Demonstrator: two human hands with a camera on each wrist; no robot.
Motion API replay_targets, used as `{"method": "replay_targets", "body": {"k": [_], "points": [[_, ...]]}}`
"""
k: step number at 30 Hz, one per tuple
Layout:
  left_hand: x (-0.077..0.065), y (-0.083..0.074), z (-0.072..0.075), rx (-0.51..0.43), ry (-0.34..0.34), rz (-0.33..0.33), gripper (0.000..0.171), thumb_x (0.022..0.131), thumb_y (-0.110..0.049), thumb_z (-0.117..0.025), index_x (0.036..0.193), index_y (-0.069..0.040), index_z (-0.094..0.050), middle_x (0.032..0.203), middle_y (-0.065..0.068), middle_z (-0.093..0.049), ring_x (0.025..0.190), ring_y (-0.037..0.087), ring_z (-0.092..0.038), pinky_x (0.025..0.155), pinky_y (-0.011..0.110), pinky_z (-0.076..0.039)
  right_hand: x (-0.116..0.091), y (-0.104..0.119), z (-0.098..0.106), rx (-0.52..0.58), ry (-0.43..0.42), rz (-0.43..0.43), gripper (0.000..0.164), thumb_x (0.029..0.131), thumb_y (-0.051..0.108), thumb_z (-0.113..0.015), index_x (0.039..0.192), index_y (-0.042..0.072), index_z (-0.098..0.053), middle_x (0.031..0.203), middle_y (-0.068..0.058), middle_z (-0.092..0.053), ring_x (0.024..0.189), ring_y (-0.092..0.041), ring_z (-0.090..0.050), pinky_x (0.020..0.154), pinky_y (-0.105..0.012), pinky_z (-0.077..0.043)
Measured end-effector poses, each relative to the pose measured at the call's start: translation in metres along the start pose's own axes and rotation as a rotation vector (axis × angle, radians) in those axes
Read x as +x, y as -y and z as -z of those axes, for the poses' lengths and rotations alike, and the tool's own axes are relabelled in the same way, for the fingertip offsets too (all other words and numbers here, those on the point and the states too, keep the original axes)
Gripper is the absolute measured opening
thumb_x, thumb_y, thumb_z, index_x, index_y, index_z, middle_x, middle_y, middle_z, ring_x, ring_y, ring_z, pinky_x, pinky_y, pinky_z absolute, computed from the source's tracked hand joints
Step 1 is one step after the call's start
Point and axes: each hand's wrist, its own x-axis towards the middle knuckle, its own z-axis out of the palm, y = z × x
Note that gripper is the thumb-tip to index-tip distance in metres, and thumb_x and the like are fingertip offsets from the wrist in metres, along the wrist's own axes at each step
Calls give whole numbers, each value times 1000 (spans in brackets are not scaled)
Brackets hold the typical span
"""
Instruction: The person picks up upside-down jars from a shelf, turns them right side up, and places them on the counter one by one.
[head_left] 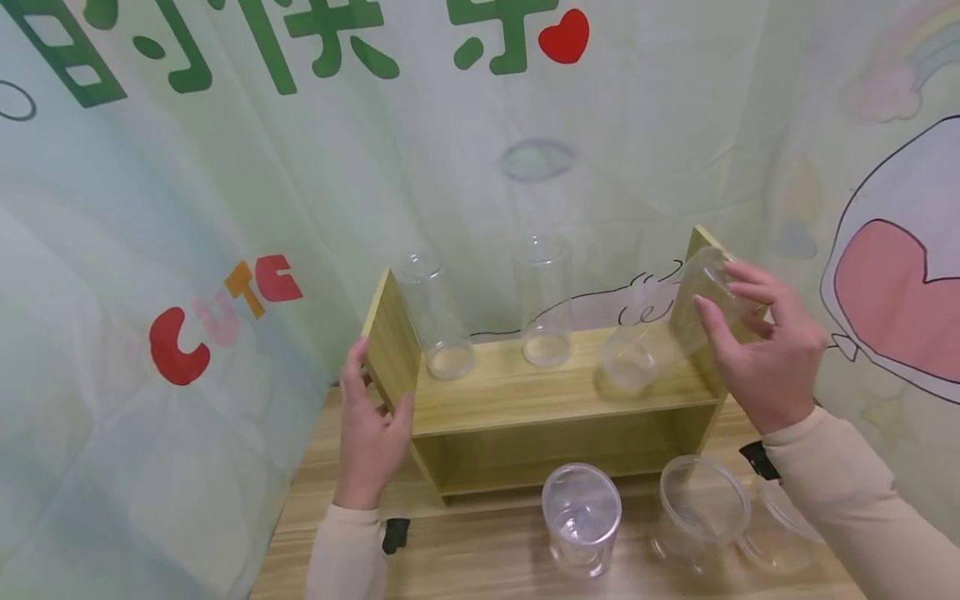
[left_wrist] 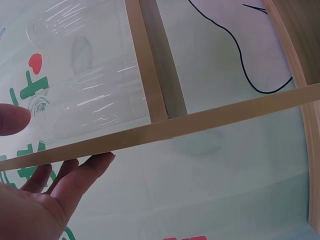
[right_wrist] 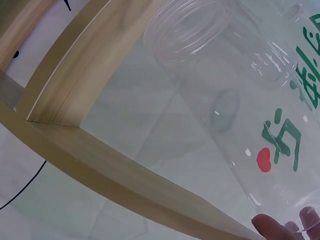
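Pinching a tilted jar (head_left: 663, 321) by its upper end, the right hand (head_left: 780, 346) is holding it over the right end of the upper board (head_left: 480, 400); the left hand (head_left: 371, 437) is touching the side panel (head_left: 390, 333) with its fingers, thumb apart. A slipping pinch or snagging rim could be sending it into the standing jar (head_left: 546, 304). Its walls are appearing transparent, its lower rim ringed.

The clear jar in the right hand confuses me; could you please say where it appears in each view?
Head: right of centre, the clear jar tilts over the shelf, its upper end in the right hand.
Left wrist: not identifiable; the two jars at upper left look like others.
Right wrist: large, from upper centre to the lower right corner.
Shared landmark: the red heart on the backdrop, visible in all three, through the jar in the last.
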Motion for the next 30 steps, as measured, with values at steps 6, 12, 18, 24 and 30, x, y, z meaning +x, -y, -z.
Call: {"method": "replay_targets", "body": {"k": [6, 12, 18, 24, 30], "points": [[3, -2, -3, -21, 3, 0, 88, 88, 11, -57, 156, -29, -19, 149, 14, -29, 120, 42, -43, 74, 62, -53, 1, 7, 8, 44, -49, -73, 28, 75, -6, -78, 94, -20, -62, 109, -21, -70, 102, -10, -67, 73, -9, -50], [5, -2, -2, -5, -9, 0, 90, 87, 12, -59, 156, -29, -18, 148, 16, -30, 117, 41, -44, 71, 61, -54, -2, 16, 11, 153, -73, -110, 28, 77, -10, -74, 97, -23, -59, 111, -23, -69, 105, -18, -67, 74, -13, -52], [7, -3, -3, -5, -11, -14, 90, 87, 10, -60, 156, -29, -18, 148, 16, -30, 116, 41, -45, 71, 61, -55, -7, 17, 13, 232, -117, -143, 27, 77, -11, -74, 97, -22, -60, 109, -22, -70, 103, -21, -67, 74, -16, -54], [2, -1, -2, 12, -4, 4, 90, 87, 11, -59, 156, -29, -17, 150, 16, -28, 118, 42, -44, 72, 63, -53, -21, 12, 16, 300, -108, -214, 26, 78, -15, -70, 100, -23, -58, 111, -21, -69, 104, -25, -66, 71, -18, -55], [1, 0, -1, 42, -6, 2, 91, 87, 10, -60, 156, -29, -16, 150, 17, -29, 118, 42, -44, 72, 63, -53, -30, 14, 18, 381, -122, -238, 24, 78, -16, -70, 99, -22, -59, 109, -20, -70, 104, -25, -66, 63, -15, -54]]}}
